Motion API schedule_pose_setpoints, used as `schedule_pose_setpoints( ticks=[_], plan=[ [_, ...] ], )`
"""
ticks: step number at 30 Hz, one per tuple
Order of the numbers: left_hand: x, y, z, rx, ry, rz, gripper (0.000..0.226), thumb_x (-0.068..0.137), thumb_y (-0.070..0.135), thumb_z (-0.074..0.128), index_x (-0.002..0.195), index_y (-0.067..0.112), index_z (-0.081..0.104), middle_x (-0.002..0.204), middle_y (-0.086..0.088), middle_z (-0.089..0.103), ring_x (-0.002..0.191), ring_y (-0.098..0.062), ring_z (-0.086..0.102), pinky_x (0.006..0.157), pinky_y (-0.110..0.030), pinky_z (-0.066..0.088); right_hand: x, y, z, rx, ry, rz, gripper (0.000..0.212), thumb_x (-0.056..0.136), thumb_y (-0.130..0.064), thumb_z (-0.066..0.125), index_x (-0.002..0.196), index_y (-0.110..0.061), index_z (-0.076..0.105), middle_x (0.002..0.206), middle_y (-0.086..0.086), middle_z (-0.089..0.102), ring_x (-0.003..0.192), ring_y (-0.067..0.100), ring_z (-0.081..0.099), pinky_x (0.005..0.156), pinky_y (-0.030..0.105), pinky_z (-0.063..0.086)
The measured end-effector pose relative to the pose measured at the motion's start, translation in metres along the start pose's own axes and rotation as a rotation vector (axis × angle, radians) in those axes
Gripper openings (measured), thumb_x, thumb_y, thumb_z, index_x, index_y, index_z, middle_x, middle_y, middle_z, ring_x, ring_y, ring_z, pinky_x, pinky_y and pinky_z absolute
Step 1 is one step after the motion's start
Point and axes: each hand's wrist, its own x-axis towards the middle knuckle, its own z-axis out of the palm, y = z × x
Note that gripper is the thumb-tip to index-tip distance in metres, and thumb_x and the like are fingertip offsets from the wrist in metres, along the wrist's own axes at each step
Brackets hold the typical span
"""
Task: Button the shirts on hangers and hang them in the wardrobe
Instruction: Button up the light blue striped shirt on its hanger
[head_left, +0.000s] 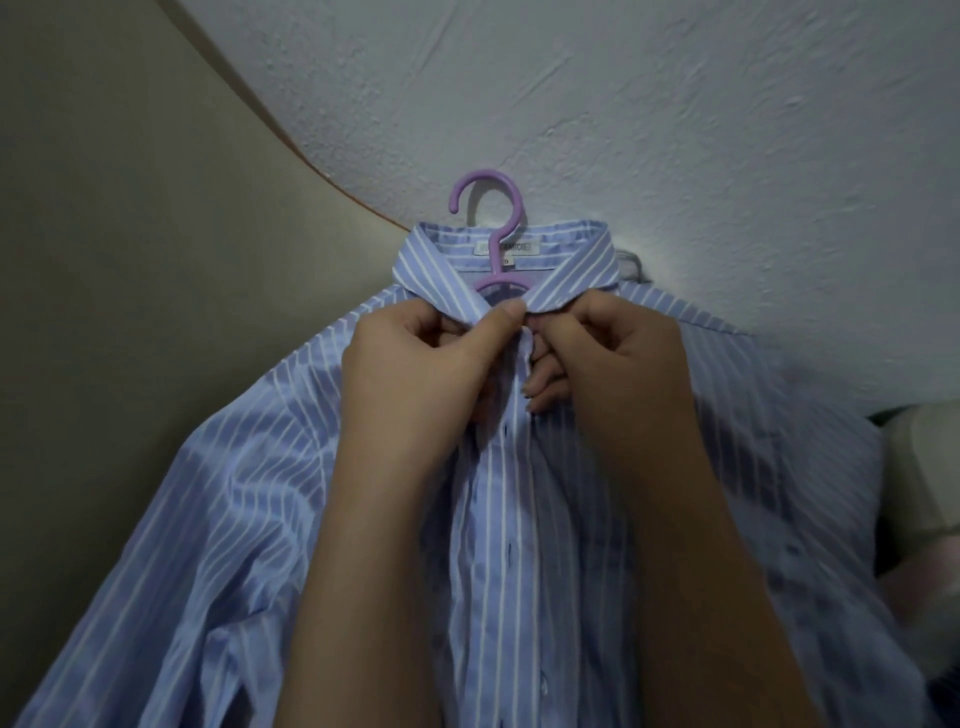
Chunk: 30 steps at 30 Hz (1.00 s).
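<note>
The blue striped shirt (311, 519) lies spread on a purple hanger (493, 228). Both hands pinch its front just under the collar (571, 270): left hand (431, 374) and right hand (618, 364), fingers curled tight.

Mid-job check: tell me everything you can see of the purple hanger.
The hanger looks like smooth, thin lilac plastic. Its hook curls open to the left, catches on nothing visible, and lies against a white textured surface. The stem runs down inside the collar of the striped shirt, past the label, to an arched top bar. The arms are hidden under cloth. The left hand has its thumb just below the arch; contact is unclear.
</note>
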Motion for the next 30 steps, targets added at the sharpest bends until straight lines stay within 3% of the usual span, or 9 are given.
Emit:
schedule_pose_setpoints(
  ticks=[2,5,9,13,17,20,23,27,30],
  plan=[
    [0.002,-0.004,-0.001,0.006,0.011,0.011,0.044,0.081,0.026,0.084,0.085,-0.013,0.066,0.070,-0.026,0.068,0.049,-0.026,0.064,0.049,-0.035,0.056,0.000,-0.001,0.001,0.052,0.007,0.059,0.023,0.090,-0.001,0.064,0.070,0.010,0.059,0.057,0.015,0.060,0.042,0.018,0.054,0.044,0.028,0.050],
    [0.004,-0.005,-0.006,-0.049,-0.041,-0.036,0.037,0.084,0.009,0.079,0.096,-0.022,0.064,0.077,-0.030,0.068,0.044,-0.015,0.059,0.044,-0.022,0.049,-0.001,-0.004,0.000,0.058,-0.002,0.083,0.020,0.087,-0.002,0.070,0.069,0.001,0.063,0.058,0.010,0.064,0.041,0.014,0.054,0.043,0.024,0.049],
    [0.004,-0.005,-0.015,-0.031,-0.086,-0.019,0.046,0.079,0.016,0.083,0.098,-0.021,0.063,0.066,-0.028,0.062,0.047,-0.017,0.051,0.043,-0.022,0.041,-0.004,-0.005,0.000,-0.010,0.008,0.039,0.020,0.084,-0.009,0.076,0.069,-0.003,0.065,0.050,0.005,0.060,0.040,0.011,0.053,0.043,0.022,0.046],
    [0.007,-0.006,-0.019,0.001,-0.081,0.001,0.050,0.074,0.025,0.086,0.091,-0.017,0.065,0.056,-0.009,0.051,0.048,-0.015,0.041,0.045,-0.024,0.032,-0.004,-0.003,0.004,-0.113,0.042,-0.029,0.019,0.084,-0.014,0.076,0.068,-0.014,0.068,0.048,-0.002,0.060,0.040,0.008,0.055,0.047,0.022,0.044],
    [0.004,-0.005,-0.022,-0.001,-0.137,-0.024,0.046,0.077,0.020,0.085,0.085,-0.020,0.063,0.046,0.001,0.053,0.042,-0.012,0.040,0.042,-0.022,0.035,-0.002,-0.002,0.002,-0.219,0.068,-0.083,0.015,0.078,-0.029,0.074,0.070,-0.018,0.069,0.051,-0.003,0.062,0.049,0.012,0.059,0.057,0.038,0.053],
    [0.004,-0.005,-0.020,0.018,-0.146,-0.028,0.039,0.080,0.016,0.083,0.083,-0.018,0.064,0.045,0.000,0.056,0.040,-0.011,0.043,0.042,-0.021,0.038,-0.002,-0.003,0.002,-0.268,0.059,-0.106,0.013,0.078,-0.030,0.073,0.072,-0.020,0.069,0.056,-0.003,0.065,0.052,0.014,0.062,0.062,0.044,0.057],
    [0.005,-0.005,-0.016,-0.032,-0.109,-0.023,0.037,0.081,0.013,0.081,0.093,-0.018,0.066,0.062,-0.018,0.067,0.043,-0.014,0.054,0.044,-0.023,0.044,-0.002,-0.004,-0.001,-0.289,0.042,-0.148,0.010,0.082,-0.022,0.075,0.074,-0.018,0.070,0.058,-0.006,0.064,0.054,0.013,0.062,0.061,0.038,0.056],
    [0.006,-0.006,-0.014,-0.015,-0.099,-0.046,0.036,0.083,0.015,0.080,0.095,-0.016,0.067,0.068,-0.014,0.072,0.045,-0.016,0.063,0.044,-0.024,0.049,-0.003,-0.003,-0.002,-0.345,0.030,-0.193,0.012,0.084,-0.019,0.076,0.074,-0.015,0.070,0.055,-0.011,0.059,0.050,0.003,0.053,0.058,0.022,0.042],
    [0.007,-0.007,-0.013,0.068,-0.117,-0.005,0.048,0.078,0.032,0.085,0.094,-0.011,0.068,0.078,-0.022,0.073,0.052,-0.022,0.068,0.056,-0.038,0.059,-0.002,-0.004,-0.002,-0.363,0.028,-0.196,0.013,0.084,-0.019,0.075,0.073,-0.017,0.069,0.056,-0.009,0.061,0.050,0.006,0.056,0.058,0.024,0.044]
  ],
)
